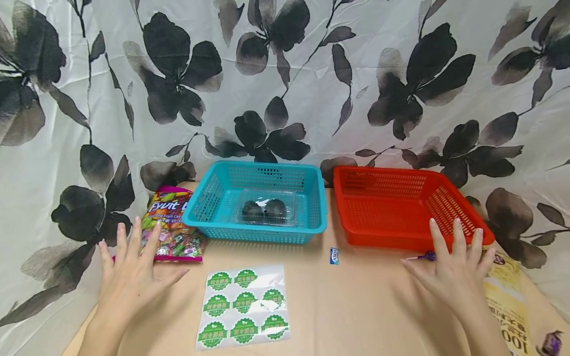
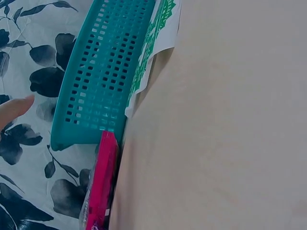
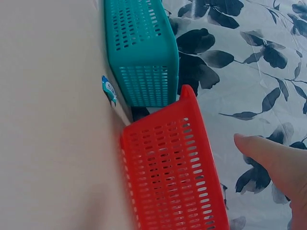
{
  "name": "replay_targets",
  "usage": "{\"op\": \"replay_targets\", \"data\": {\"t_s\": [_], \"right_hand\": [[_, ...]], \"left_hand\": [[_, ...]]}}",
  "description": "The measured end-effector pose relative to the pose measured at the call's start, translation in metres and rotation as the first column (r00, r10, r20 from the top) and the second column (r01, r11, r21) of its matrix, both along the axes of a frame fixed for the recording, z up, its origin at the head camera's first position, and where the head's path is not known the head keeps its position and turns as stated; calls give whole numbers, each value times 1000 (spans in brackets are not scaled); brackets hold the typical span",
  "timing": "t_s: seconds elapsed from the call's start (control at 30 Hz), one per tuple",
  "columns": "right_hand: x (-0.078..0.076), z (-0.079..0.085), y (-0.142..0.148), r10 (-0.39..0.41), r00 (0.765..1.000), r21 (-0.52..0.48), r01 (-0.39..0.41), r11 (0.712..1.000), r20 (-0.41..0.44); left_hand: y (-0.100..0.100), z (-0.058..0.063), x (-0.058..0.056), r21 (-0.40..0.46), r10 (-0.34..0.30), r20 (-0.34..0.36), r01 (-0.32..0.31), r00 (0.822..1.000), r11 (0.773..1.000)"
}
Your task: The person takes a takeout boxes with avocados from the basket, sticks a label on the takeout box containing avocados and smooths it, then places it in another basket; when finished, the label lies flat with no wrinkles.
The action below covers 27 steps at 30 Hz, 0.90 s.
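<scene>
Two bare hands show fingers spread wide, nothing visibly held: the left hand [image 1: 126, 277] near a glossy, multicoloured plastic-film sweet bag [image 1: 180, 242] at the left end of a perforated turquoise plastic basket [image 1: 256, 235], the right hand [image 1: 456, 277] near the front right corner of a perforated red plastic basket [image 1: 387, 238], all at the pale counter [image 1: 347, 306]. Judged handling: the bag is probably light, soft and slippery with shifting contents, so best pinched at its magenta sealed edge. Red basket looks light, fairly stiff, not fragile; best hold, opposite rims.
</scene>
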State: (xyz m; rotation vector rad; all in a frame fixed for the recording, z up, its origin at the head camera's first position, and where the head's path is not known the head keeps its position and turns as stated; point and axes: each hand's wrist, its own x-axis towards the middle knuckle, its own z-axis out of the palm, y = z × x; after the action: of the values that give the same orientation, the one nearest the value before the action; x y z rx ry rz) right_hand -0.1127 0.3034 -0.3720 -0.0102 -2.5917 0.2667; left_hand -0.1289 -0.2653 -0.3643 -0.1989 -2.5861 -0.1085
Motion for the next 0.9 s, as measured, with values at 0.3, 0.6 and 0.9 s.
{"op": "replay_targets", "data": {"t_s": [0.3,0.6,0.9], "right_hand": [[0,-7,-5,5,1000,-22,-4,1000,20],[-7,-7,-15,36,999,-4,-36,999,-3],[-21,-1,-41,157,987,-104,-158,982,-18]], "left_hand": [[0,-1,-1,17,6,13,-6,1000,1000],[5,-2,-9,92,-60,-18,62,998,994],[21,1,-27,167,-124,-11,124,992,978]]}}
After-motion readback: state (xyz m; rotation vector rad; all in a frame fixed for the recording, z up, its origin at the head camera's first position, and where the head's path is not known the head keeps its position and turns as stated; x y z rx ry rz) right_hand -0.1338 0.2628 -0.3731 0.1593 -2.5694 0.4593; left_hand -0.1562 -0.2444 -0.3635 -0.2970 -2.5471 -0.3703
